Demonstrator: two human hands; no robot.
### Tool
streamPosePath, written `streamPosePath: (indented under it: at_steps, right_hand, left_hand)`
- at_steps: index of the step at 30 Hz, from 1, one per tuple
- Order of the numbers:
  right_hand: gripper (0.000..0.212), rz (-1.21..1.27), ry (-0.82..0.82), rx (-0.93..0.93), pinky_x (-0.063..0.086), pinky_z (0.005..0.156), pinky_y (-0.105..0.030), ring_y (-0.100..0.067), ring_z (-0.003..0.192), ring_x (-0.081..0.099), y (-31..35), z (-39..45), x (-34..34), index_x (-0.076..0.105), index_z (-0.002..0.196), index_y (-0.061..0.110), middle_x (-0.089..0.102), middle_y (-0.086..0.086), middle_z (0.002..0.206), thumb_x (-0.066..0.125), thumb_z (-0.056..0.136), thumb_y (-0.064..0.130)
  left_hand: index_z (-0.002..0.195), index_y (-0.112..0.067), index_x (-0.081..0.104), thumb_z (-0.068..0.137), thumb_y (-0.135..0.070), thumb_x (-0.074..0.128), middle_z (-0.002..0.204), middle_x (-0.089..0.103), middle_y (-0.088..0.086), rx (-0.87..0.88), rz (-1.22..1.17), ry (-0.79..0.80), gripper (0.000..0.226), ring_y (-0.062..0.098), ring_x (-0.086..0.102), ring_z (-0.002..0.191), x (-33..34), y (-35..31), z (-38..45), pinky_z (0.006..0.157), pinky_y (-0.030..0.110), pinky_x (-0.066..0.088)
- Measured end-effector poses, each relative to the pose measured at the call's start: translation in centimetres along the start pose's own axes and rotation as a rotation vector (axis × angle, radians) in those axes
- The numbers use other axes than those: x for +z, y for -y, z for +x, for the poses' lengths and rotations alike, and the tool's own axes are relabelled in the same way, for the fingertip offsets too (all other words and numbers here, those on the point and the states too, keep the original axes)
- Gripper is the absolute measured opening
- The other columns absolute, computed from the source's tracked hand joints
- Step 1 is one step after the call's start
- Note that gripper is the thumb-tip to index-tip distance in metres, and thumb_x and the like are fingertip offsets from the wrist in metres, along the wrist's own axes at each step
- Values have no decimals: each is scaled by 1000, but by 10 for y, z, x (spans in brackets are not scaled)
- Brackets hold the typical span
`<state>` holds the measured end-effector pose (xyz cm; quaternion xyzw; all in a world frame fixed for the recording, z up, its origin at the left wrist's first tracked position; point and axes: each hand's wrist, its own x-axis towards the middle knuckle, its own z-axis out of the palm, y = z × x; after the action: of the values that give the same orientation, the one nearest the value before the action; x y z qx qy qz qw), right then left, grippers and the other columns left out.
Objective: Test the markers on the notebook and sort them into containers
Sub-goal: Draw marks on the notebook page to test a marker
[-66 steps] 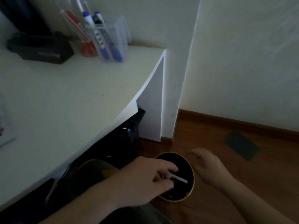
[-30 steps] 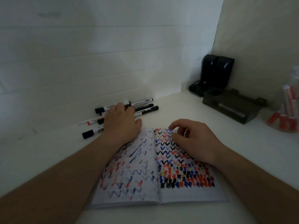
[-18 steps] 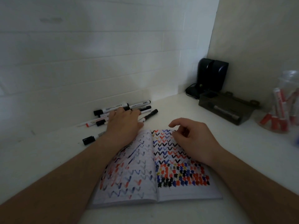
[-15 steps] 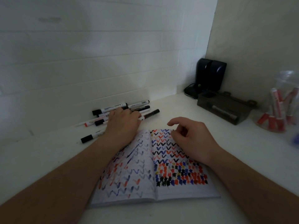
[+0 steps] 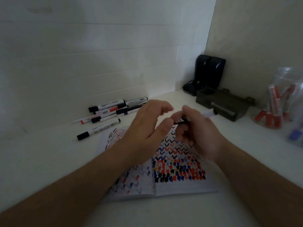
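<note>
Notebook [image 5: 172, 181]: laid open and flat on the white desk [image 5: 49, 161], nearest the viewer. The right page is covered with rows of black, blue and red ticks and, lower down, blocks of the same colours; fainter strokes are seen on the left page, which is partly hidden under the left forearm.

Right hand [image 5: 198, 136]: held above the notebook's upper right page. Its fingers are curled round a marker [image 5: 207, 114], whose white barrel is seen jutting out to the right past the knuckles and whose dark end is seen pointing left towards the other hand. The picture is blurred here, so whether the cap is on cannot be told.

Left hand [image 5: 147, 126]: raised over the notebook's middle, just beside the right hand. The fingers are loosely bent and spread, the thumb is brought near the marker's dark end; nothing is seen gripped in it, and contact with the marker cannot be told.

Loose markers [image 5: 111, 110]: a group of white-barrelled ones with black and red caps is laid on the desk beyond the notebook, by the white brick wall [image 5: 98, 54]; one is set apart, nearer the notebook.

Clear jar [image 5: 282, 99]: stood at the far right, with red-capped markers held upright inside.

Dark tray [image 5: 221, 104]: placed further back, in front of a pair of black speakers [image 5: 209, 71] in the corner.
</note>
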<state>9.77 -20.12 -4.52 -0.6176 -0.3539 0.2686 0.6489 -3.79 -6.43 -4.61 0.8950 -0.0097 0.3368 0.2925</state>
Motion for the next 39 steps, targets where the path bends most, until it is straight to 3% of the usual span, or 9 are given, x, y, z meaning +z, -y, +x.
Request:
streamPosePath:
  at_steps: [3,8,12,19,24,27,31,34,39]
  right_hand:
    - [39,223,85,55,18,50,-32,-17,48,32,4,0,-2,70,117,16,36,-9,58,34,107,27]
    - [9,87,86,3,27,45,-26,-15,51,38,-2,4,4,55,104,16,45,-9,66,46,101,15]
    - [23,146,109,37,17,53,-34,-16,52,34,-2,2,3,59,113,15,48,-4,63,42,100,8]
    - [32,253,126,54,17,51,-33,-16,50,38,-4,1,3,65,116,22,42,-13,69,44,95,13]
    - [26,276,121,57,32,49,-24,-14,57,45,9,0,-9,64,109,15,51,-6,68,38,104,19]
    - [24,288,61,16,35,50,-24,-17,60,45,23,2,-33,65,84,17,52,-4,66,45,96,24]
    - [10,219,152,-24,35,45,-23,-17,54,43,38,-6,-43,61,75,16,49,-7,62,58,84,16]
    - [11,113,263,-10,30,41,-20,-18,48,36,29,-20,-34,61,71,11,46,-11,56,70,76,7]
    - [16,142,340,32,27,41,-23,-19,48,31,7,-32,-22,59,80,3,42,-14,59,71,70,7]
  left_hand:
    - [134,-28,43,104,-55,38,120,48,-14,-30,215,161,41,5,46,109,6,0,3,91,28,44]
    - [128,-23,43,108,-34,41,92,56,-14,-34,258,217,23,5,52,76,14,-2,-1,63,15,38]
    - [122,-22,41,109,-31,37,66,45,-13,-34,252,263,16,5,47,55,16,-5,0,51,17,28]
    - [127,-42,48,109,-35,41,63,60,-24,-167,-10,299,21,4,45,46,8,-2,5,49,13,36]
    - [130,-40,29,96,-66,42,79,67,-8,-358,-54,383,45,2,58,64,-7,4,11,64,24,47]
    - [123,-43,36,90,-63,64,97,65,-5,-482,84,697,48,10,60,79,-28,5,16,72,32,51]
    - [126,-67,37,69,-80,72,128,43,-18,-370,295,1001,68,10,45,119,-44,-5,4,100,35,43]
    - [130,-73,21,57,-94,65,127,27,-17,-306,406,981,87,12,29,123,-35,-10,-15,106,47,39]
    - [133,-67,22,60,-94,61,121,26,-13,-214,480,818,87,12,27,115,-20,4,-17,103,44,38]
